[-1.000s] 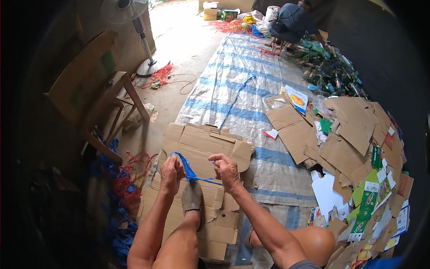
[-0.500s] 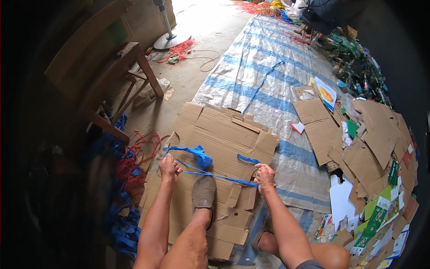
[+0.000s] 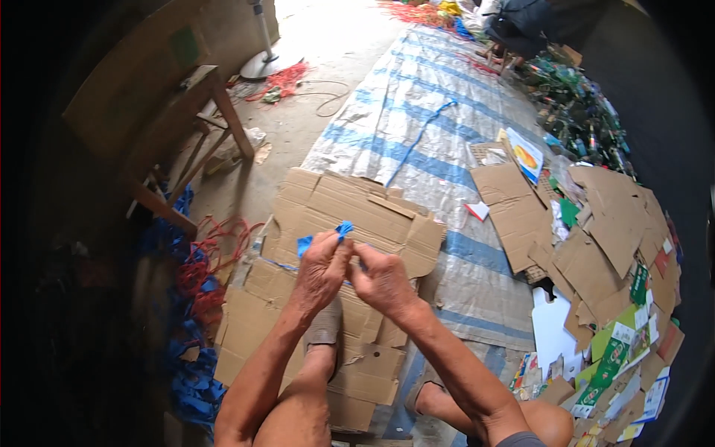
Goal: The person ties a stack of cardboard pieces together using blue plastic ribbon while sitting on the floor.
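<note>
Gripped blue strap (image 3: 345, 229) in closed left hand (image 3: 320, 272), with loose bits poking out at its eleven and one o'clock. Held right hand (image 3: 386, 281) just beside left, at three o'clock, with fingers curled; could not tell whether gripping. Held both over flattened cardboard (image 3: 320, 203). Rested shoe (image 3: 323, 322) on cardboard, at seven o'clock from hands. Saw farther out: scrap pile (image 3: 611, 216) at three, bottles (image 3: 581, 115) at two, chair (image 3: 232, 119) toward eleven, red string (image 3: 195, 277) at nine.
</note>
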Motion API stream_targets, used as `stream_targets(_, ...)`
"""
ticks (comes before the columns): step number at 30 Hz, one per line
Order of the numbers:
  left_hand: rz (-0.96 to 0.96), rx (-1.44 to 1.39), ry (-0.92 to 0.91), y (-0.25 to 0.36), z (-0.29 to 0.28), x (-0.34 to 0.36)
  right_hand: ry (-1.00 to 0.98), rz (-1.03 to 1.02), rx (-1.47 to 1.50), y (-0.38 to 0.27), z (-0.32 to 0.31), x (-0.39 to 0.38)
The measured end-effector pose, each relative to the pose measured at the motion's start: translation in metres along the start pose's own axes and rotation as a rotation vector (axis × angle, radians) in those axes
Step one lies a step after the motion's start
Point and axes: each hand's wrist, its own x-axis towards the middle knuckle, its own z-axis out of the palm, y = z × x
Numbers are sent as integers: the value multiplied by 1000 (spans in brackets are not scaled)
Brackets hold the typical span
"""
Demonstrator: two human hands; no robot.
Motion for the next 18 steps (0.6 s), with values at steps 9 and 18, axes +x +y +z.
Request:
stream_targets(9, -101, -157, -16, 6, -3, -5, -65, 83, 159, -6, 7, 7)
stream_targets(18, -230, -421, -12, -18, 2, -23, 3, 103, 157, -5, 13, 8)
